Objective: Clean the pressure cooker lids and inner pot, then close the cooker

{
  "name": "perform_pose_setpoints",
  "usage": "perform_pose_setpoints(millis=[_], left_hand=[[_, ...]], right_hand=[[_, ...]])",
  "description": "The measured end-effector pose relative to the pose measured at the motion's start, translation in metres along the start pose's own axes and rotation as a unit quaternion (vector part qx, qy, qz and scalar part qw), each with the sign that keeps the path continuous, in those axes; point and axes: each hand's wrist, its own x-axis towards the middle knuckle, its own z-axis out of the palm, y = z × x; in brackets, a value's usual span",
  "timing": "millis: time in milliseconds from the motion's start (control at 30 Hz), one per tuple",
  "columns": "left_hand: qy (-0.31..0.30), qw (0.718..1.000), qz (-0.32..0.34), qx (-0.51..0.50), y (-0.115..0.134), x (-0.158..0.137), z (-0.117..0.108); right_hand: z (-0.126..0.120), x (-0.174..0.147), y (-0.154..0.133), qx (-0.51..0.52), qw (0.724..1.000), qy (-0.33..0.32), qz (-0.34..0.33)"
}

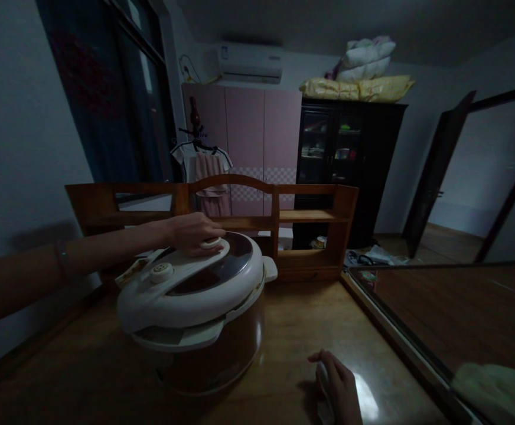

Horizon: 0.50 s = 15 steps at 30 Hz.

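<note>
A white and brown electric pressure cooker stands on the wooden table. Its white lid has a dark see-through panel and a round valve knob. My left hand reaches in from the left with its fingers closed around the handle on top of the lid. The lid sits over the pot, slightly uneven along the front rim. Low at the right, my right hand is above the table, its fingers curled around a small pale thing whose kind I cannot make out. It is apart from the cooker.
A wooden shelf rack runs along the back of the table. A raised edge borders its right side. Behind stand a pink wardrobe, a dark cabinet and hanging clothes. An open door is at the right.
</note>
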Motion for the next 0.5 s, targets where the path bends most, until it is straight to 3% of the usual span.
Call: perform_pose_setpoints(millis=[500], left_hand=[[-0.016,0.999,-0.026,-0.028,-0.008,0.013,0.001]], right_hand=[[0.008,-0.009,-0.015,-0.055,0.996,0.049,-0.049]])
